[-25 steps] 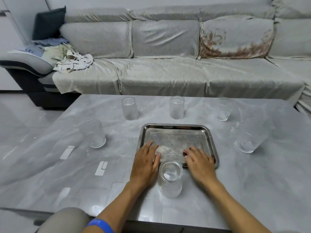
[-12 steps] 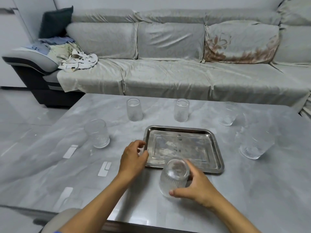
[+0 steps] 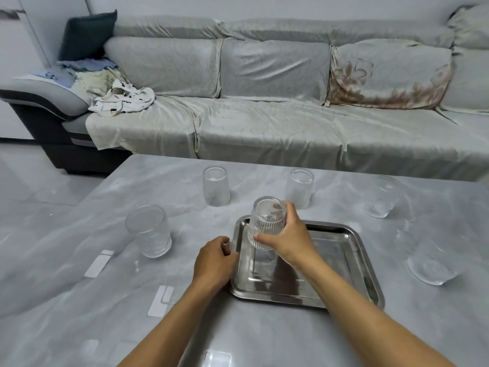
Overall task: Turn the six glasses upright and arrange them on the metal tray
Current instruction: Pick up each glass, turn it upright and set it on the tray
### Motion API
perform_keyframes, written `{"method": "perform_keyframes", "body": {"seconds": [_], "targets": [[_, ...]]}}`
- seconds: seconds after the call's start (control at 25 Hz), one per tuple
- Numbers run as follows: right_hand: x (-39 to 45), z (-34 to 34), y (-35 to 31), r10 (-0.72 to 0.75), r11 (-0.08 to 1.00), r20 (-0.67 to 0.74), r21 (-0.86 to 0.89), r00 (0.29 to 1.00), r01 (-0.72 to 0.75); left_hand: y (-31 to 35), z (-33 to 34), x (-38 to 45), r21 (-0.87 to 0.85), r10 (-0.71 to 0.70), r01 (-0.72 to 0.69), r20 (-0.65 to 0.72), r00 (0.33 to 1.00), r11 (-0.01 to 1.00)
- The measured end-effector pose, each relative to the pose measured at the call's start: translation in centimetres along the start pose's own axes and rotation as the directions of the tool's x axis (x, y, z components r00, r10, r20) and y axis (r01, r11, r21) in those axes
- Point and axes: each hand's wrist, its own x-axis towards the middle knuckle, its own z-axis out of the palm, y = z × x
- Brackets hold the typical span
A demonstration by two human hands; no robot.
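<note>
My right hand [image 3: 287,238] grips a ribbed glass [image 3: 266,223] and holds it, still upside down, in the air over the far left corner of the metal tray [image 3: 344,263]. My left hand [image 3: 213,263] clasps the tray's left rim. Five other glasses stand upside down on the grey table around the tray: one at the left [image 3: 149,230], two behind the tray [image 3: 215,189] [image 3: 300,192], one at the far right [image 3: 381,200] and one at the near right [image 3: 432,263].
The grey marble-look table [image 3: 79,287] carries white tape strips [image 3: 99,263] left of my arm. A long covered sofa [image 3: 264,123] with clothes piled at its left end stands just behind the table. The floor lies to the left.
My right hand lifted the ribbed glass off the table in front of the tray and carried it over the tray. My left hand shifted onto the tray's left rim.
</note>
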Motion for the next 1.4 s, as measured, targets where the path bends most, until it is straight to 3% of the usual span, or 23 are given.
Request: {"method": "perform_keyframes", "body": {"seconds": [0.28, 0.52, 0.6, 0.64, 0.72, 0.76, 0.84, 0.88, 0.96, 1.04, 1.08, 1.16, 1.2, 1.24, 1.32, 1.4], "targets": [[1.1, 2.7, 2.6, -0.030, 0.996, -0.020, -0.089, 0.999, 0.028, -0.6, 0.5, 1.0, -0.003, 0.022, -0.022, 0.023, 1.000, 1.000], [0.6, 3.1, 3.5, -0.018, 0.996, 0.008, -0.092, 1.000, 0.018, 0.2, -0.6, 0.6, 0.122, 0.062, -0.066, 0.035, 0.997, 0.990], [0.0, 2.9, 3.5, 0.030, 0.999, 0.006, -0.011, 1.000, -0.030, 0.8, -3.2, 0.9, 0.228, 0.154, -0.110, -0.182, 0.971, 0.967], [-0.5, 2.5, 3.4, 0.051, 0.999, 0.003, 0.002, 0.999, -0.051, 0.5, -4.9, 1.4, 0.311, 0.247, -0.134, -0.360, 0.900, 0.941], [-1.9, 1.5, 2.7, 0.050, 0.999, 0.007, -0.022, 0.999, -0.049, -1.0, -8.6, 2.1, 0.515, 0.304, 0.022, -0.539, 0.785, 0.857], [-2.5, 1.0, 2.1, 0.035, 0.999, 0.012, -0.034, 0.999, -0.035, -2.1, -10.2, 2.3, 0.527, 0.199, 0.148, -0.544, 0.815, 0.837], [-3.8, -0.2, 0.9, -0.002, 1.000, -0.006, -0.011, 1.000, 0.002, -3.9, -11.6, 2.2, 0.366, -0.102, 0.292, -0.458, 0.883, 0.884], [-4.4, -0.9, 0.4, -0.020, 1.000, -0.036, 0.007, 0.999, 0.020, -4.4, -11.5, 2.4, 0.273, -0.165, 0.297, -0.419, 0.893, 0.915], [-5.3, -1.9, -0.5, -0.042, 0.998, -0.118, 0.032, 0.992, 0.046, -4.0, -11.4, 2.2, 0.124, -0.157, 0.234, -0.444, 0.882, 0.964], [-5.9, -2.6, -1.7, 0.039, 0.974, -0.200, 0.225, 0.979, 0.007, -2.5, -11.8, 1.8, -0.031, -0.112, 0.113, -0.525, 0.843, 0.993], [-6.0, -3.0, -2.5, 0.172, 0.894, -0.177, 0.440, 0.969, -0.078, -1.5, -11.9, 1.2, -0.128, -0.073, 0.002, -0.550, 0.832, 0.992], [-6.1, -3.5, -4.3, 0.373, 0.527, 0.138, 0.782, 0.918, -0.332, 1.7, -11.1, -0.7, -0.346, 0.054, -0.276, -0.532, 0.845, 0.897], [-6.3, -3.5, -5.3, 0.357, 0.386, 0.325, 0.803, 0.876, -0.455, 3.4, -10.1, -1.8, -0.434, 0.139, -0.380, -0.491, 0.860, 0.817], [-6.7, -3.2, -6.2, 0.303, 0.322, 0.449, 0.782, 0.840, -0.534, 4.8, -8.6, -2.8, -0.490, 0.229, -0.443, -0.437, 0.870, 0.751], [-7.2, -2.1, -7.1, 0.194, 0.255, 0.504, 0.802, 0.841, -0.540, 6.9, -5.2, -4.4, -0.539, 0.378, -0.489, -0.310, 0.872, 0.685], [-7.4, -1.6, -7.0, 0.139, 0.134, 0.472, 0.862, 0.871, -0.489, 7.8, -2.7, -5.1, -0.537, 0.467, -0.489, -0.188, 0.864, 0.688]]}}
